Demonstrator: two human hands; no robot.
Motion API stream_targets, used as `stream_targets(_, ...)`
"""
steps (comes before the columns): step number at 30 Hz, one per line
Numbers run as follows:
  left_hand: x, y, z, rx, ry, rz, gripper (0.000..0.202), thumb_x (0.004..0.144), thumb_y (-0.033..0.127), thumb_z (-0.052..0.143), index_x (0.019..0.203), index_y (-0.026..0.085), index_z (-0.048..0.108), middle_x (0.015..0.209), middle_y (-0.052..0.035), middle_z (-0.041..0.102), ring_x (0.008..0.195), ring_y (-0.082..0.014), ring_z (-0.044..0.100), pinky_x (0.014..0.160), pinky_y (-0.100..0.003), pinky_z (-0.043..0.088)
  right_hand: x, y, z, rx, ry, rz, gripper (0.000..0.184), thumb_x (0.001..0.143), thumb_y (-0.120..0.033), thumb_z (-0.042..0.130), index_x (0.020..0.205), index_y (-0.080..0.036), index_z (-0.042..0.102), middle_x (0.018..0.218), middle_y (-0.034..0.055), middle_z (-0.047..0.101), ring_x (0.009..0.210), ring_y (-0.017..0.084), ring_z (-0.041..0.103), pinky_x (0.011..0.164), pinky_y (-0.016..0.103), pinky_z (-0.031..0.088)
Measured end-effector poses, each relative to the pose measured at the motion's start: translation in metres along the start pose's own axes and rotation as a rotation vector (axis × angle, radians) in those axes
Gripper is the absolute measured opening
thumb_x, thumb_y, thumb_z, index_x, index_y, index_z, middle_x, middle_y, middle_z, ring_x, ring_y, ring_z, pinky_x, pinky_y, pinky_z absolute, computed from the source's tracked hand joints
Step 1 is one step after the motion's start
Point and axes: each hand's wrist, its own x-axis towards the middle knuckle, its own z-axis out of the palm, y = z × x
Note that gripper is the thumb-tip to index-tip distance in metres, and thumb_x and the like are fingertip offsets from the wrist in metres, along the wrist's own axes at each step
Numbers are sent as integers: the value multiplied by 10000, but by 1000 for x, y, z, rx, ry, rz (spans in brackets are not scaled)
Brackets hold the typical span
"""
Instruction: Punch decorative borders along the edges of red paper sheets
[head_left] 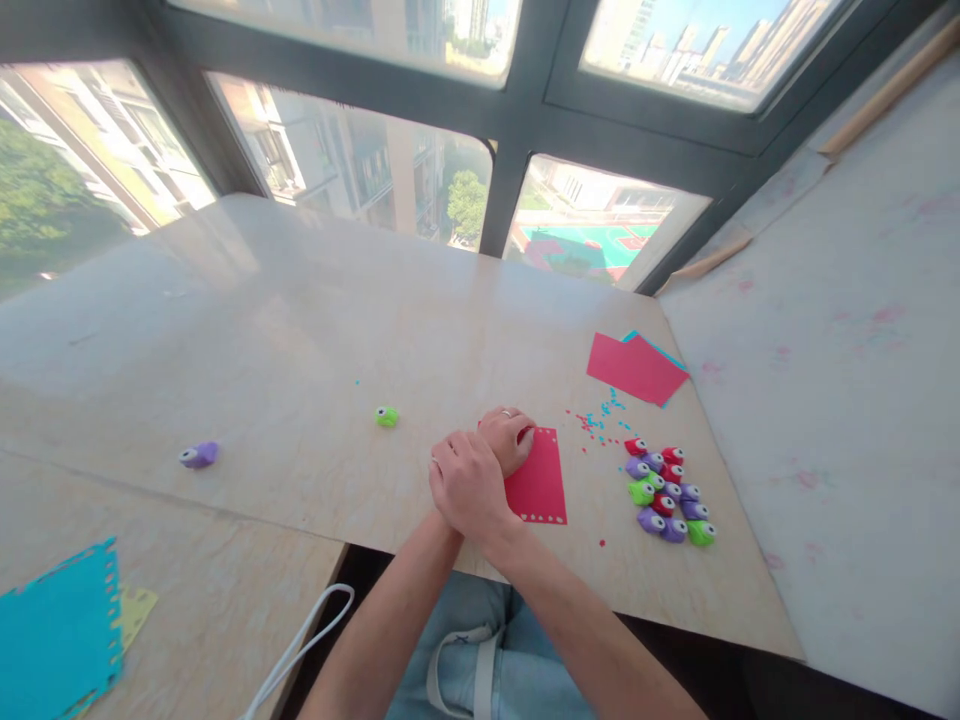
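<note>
My left hand (508, 440) is curled over the upper left part of a red sheet of paper (538, 482). Its palm side is hidden, so what lies under its fingers cannot be made out. Across its wrist rests my right hand (469, 485), fingers wrapped over it, with the forearms crossing. Small punched holes run along the sheet's top and bottom edges; its left edge is covered by my hands. A small green punch-like piece with a white eye shape (386, 416) lies to the left of my hands.
Several purple, red and green eye-marked pieces (664, 495) cluster on the right. Paper confetti (604, 412) is scattered behind them, near red sheets (637, 368). A purple piece (199, 455) and punched blue paper (64, 630) lie left. A white cable (300, 640) hangs over the table edge.
</note>
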Motion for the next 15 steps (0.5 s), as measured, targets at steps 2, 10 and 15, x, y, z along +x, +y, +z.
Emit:
stream_targets(2,2,-2,0,8,-4,7,154,881,188,574,867,232,721,961,-71,721,937,-222,623,918,-398,470,-14,-3,0,-30,60,68,103,905,-186,555,876,-158,650,961,116,642,946,266,550,856,399,437)
stream_targets(10,2,-3,0,37,27,49,135,873,185,576,885,210,709,949,-63,724,909,-210,627,887,-399,484,-53,-10,-2,64,198,119,34,882,-195,614,856,-180,631,962,85,627,948,247,534,852,387,455)
stream_targets(15,1,-1,-1,35,52,58,139,876,173,575,889,208,709,953,-58,725,902,-216,623,890,-397,480,-65,-12,-11,174,160,20,65,892,-170,583,846,-159,628,928,94,639,917,243,537,826,368,478)
